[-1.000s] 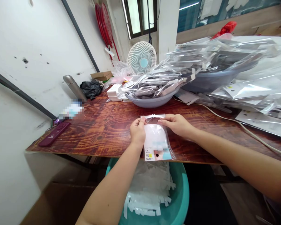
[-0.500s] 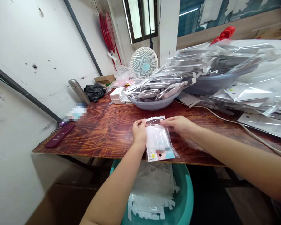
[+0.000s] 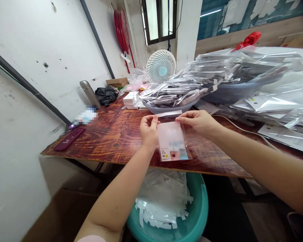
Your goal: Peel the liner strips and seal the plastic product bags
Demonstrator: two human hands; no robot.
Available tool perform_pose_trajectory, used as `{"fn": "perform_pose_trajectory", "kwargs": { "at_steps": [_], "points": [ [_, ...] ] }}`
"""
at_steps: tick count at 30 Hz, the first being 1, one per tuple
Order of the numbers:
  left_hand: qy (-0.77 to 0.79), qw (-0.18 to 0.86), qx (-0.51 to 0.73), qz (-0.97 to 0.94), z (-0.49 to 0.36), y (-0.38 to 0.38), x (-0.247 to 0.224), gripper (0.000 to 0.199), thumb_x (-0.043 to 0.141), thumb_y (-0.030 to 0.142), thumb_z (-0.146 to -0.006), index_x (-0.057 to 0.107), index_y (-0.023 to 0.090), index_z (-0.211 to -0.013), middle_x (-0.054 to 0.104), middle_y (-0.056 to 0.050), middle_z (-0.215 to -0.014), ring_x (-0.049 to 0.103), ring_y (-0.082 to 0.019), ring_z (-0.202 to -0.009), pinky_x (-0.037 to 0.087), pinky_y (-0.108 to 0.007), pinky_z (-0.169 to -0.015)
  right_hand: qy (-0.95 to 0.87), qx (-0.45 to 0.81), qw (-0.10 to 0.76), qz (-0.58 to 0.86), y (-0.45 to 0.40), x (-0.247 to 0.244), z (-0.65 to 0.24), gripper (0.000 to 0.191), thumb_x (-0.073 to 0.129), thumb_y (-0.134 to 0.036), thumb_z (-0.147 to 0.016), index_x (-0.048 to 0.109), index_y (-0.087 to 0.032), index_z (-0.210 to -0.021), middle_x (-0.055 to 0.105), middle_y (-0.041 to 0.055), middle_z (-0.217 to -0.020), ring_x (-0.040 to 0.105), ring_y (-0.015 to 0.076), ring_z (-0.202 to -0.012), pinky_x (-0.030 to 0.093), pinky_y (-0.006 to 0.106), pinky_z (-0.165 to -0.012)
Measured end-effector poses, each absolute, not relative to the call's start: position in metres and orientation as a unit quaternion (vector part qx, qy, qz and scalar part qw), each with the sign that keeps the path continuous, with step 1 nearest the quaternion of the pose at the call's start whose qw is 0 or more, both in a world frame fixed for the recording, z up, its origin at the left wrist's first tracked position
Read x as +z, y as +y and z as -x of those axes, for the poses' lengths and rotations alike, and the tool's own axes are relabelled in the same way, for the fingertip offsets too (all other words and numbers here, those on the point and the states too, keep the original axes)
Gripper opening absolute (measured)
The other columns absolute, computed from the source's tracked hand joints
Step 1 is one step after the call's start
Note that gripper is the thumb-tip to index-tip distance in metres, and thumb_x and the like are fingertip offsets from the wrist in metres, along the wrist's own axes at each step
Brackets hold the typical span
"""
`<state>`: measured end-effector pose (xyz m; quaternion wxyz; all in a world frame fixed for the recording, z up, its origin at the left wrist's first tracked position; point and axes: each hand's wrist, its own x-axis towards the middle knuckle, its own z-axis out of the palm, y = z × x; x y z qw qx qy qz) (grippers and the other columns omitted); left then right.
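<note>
A clear plastic bag (image 3: 172, 139) with a printed white card inside hangs between my two hands above the table's front edge. My left hand (image 3: 149, 129) pinches its upper left corner between thumb and fingers. On the opposite side, my right hand (image 3: 195, 121) grips the upper right corner the same way. A pale strip runs across the top of the bag, beyond my fingertips. The card's lower end, nearer me, carries small print, a yellow mark and a dark round hole.
Below the table edge stands a teal tub (image 3: 203, 201) with white packets. Behind my hands, a lavender basin (image 3: 161, 109) and a larger basin (image 3: 232, 92) are heaped with bagged items. A fan (image 3: 161, 67), steel flask (image 3: 89, 93), maroon power strip (image 3: 69, 139) and cable (image 3: 238, 127) are around.
Both hands have raised the bag slightly away from me. Its top strip now stands up flat and its mouth looks straighter. The camera view has shifted a little.
</note>
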<state>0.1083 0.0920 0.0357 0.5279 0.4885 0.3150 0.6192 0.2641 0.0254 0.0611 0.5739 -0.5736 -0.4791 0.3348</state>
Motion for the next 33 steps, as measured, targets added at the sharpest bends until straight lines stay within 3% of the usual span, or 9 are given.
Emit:
{"fn": "perform_pose_trajectory", "kwargs": {
  "at_steps": [4, 6, 10, 13, 16, 19, 22, 25, 33],
  "points": [
    [0.237, 0.470, 0.612, -0.590, -0.084, 0.076, 0.052, 0.017, 0.066, 0.031, -0.079, 0.055, 0.017, -0.079, 0.058, 0.001, -0.072, 0.055, -0.009, -0.067, 0.041, -0.021, -0.064, -0.599, 0.050, 0.605, 0.522, -0.007, 0.075, -0.255, 0.008, 0.074, -0.031, -0.069, 0.074, -0.024, -0.073, 0.069, 0.0027, -0.081, 0.061, 0.0152, -0.072, 0.049, 0.029, -0.067],
    [0.228, 0.456, 0.564, -0.649, -0.066, 0.059, 0.049, 0.016, 0.066, 0.030, -0.079, 0.056, 0.017, -0.080, 0.059, 0.000, -0.075, 0.055, -0.011, -0.071, 0.042, -0.023, -0.067, -0.641, 0.002, 0.583, 0.498, -0.032, 0.071, -0.250, 0.004, 0.072, -0.024, -0.072, 0.075, -0.026, -0.074, 0.070, 0.0029, -0.081, 0.062, 0.0154, -0.072, 0.050, 0.029, -0.067],
    [0.272, 0.479, 0.416, -0.724, -0.026, 0.018, 0.020, 0.015, 0.065, 0.030, -0.080, 0.058, 0.017, -0.078, 0.060, -0.002, -0.076, 0.054, -0.013, -0.071, 0.041, -0.026, -0.068, -0.675, 0.113, 0.543, 0.487, -0.083, 0.040, -0.240, 0.016, 0.066, -0.015, -0.075, 0.076, -0.028, -0.081, 0.070, 0.0030, -0.076, 0.064, 0.0150, -0.070, 0.050, 0.026, -0.063],
    [0.291, 0.474, 0.355, -0.752, -0.005, -0.009, -0.002, 0.013, 0.066, 0.028, -0.080, 0.060, 0.018, -0.074, 0.059, -0.002, -0.075, 0.053, -0.014, -0.074, 0.041, -0.028, -0.071, -0.629, 0.224, 0.539, 0.513, -0.111, 0.013, -0.230, 0.011, 0.068, -0.018, -0.074, 0.075, -0.027, -0.076, 0.065, 0.0025, -0.073, 0.063, 0.0135, -0.068, 0.049, 0.024, -0.061],
    [0.282, 0.464, 0.316, -0.778, 0.007, -0.026, -0.014, 0.009, 0.065, 0.025, -0.081, 0.062, 0.019, -0.074, 0.060, -0.002, -0.074, 0.053, -0.015, -0.074, 0.041, -0.028, -0.070, -0.551, 0.251, 0.534, 0.590, -0.126, -0.007, -0.221, 0.003, 0.073, -0.025, -0.070, 0.074, -0.025, -0.068, 0.058, 0.0032, -0.082, 0.059, 0.0139, -0.077, 0.048, 0.024, -0.068],
    [0.240, 0.431, 0.295, -0.818, 0.013, -0.033, -0.015, 0.004, 0.067, 0.021, -0.078, 0.063, 0.020, -0.079, 0.063, -0.002, -0.076, 0.054, -0.015, -0.075, 0.042, -0.029, -0.070, -0.472, 0.336, 0.519, 0.628, -0.133, -0.017, -0.215, 0.010, 0.074, -0.033, -0.069, 0.072, -0.023, -0.067, 0.054, 0.0038, -0.092, 0.056, 0.0149, -0.084, 0.047, 0.024, -0.072],
    [0.187, 0.362, 0.284, -0.868, 0.016, -0.032, -0.013, 0.022, 0.072, 0.017, -0.073, 0.066, 0.021, -0.094, 0.064, -0.005, -0.088, 0.055, -0.017, -0.082, 0.044, -0.031, -0.074, -0.420, 0.392, 0.518, 0.634, -0.136, -0.019, -0.212, 0.016, 0.073, -0.038, -0.069, 0.071, -0.022, -0.067, 0.052, 0.0038, -0.095, 0.055, 0.0151, -0.087, 0.046, 0.024, -0.074],
    [0.148, 0.277, 0.291, -0.904, 0.020, -0.028, -0.013, 0.036, 0.064, 0.006, -0.076, 0.065, 0.024, -0.107, 0.064, -0.006, -0.098, 0.055, -0.016, -0.083, 0.044, -0.031, -0.073, -0.397, 0.397, 0.529, 0.636, -0.138, -0.017, -0.211, 0.017, 0.073, -0.039, -0.068, 0.071, -0.022, -0.067, 0.052, 0.0032, -0.093, 0.054, 0.0147, -0.087, 0.045, 0.024, -0.076],
    [0.042, 0.129, 0.253, -0.958, 0.024, -0.018, -0.007, 0.047, 0.060, 0.005, -0.078, 0.057, 0.025, -0.120, 0.072, -0.006, -0.092, 0.060, -0.017, -0.072, 0.038, -0.033, -0.065, -0.379, 0.406, 0.538, 0.634, -0.139, -0.020, -0.212, 0.017, 0.076, -0.039, -0.063, 0.073, -0.023, -0.064, 0.052, 0.0037, -0.086, 0.053, 0.0149, -0.078, 0.044, 0.025, -0.068]
  ]
}}
